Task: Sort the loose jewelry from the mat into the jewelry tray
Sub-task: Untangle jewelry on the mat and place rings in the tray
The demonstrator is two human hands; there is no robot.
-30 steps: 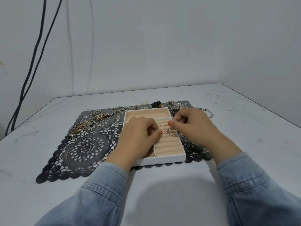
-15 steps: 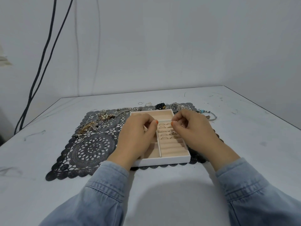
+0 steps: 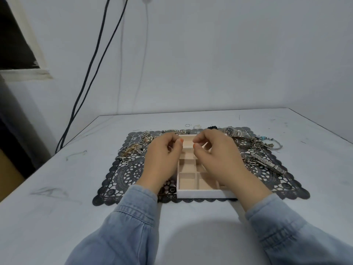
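A white jewelry tray (image 3: 206,194) with beige cells sits on a black lace mat (image 3: 124,175). My left hand (image 3: 162,159) hovers over the tray's left edge with its fingers curled; thumb and forefinger pinch what looks like a small metal piece. My right hand (image 3: 215,159) hangs over the tray's right half, fingers curled, with nothing visible in it. Both hands hide much of the tray. Gold chains (image 3: 133,148) lie in a heap at the mat's far left. A silver watch (image 3: 232,131) lies at the far right.
A silver link band (image 3: 267,165) and a turquoise-beaded bracelet (image 3: 271,142) lie on the mat's right side. Black beads (image 3: 212,128) and two thin rings (image 3: 188,125) sit by the far edge. Black cables (image 3: 91,73) run down the wall at left.
Both hands have lifted from the ring rolls and shifted toward the tray's far end. The view has swung left and up, and the tray's square cells show in front of the hands.
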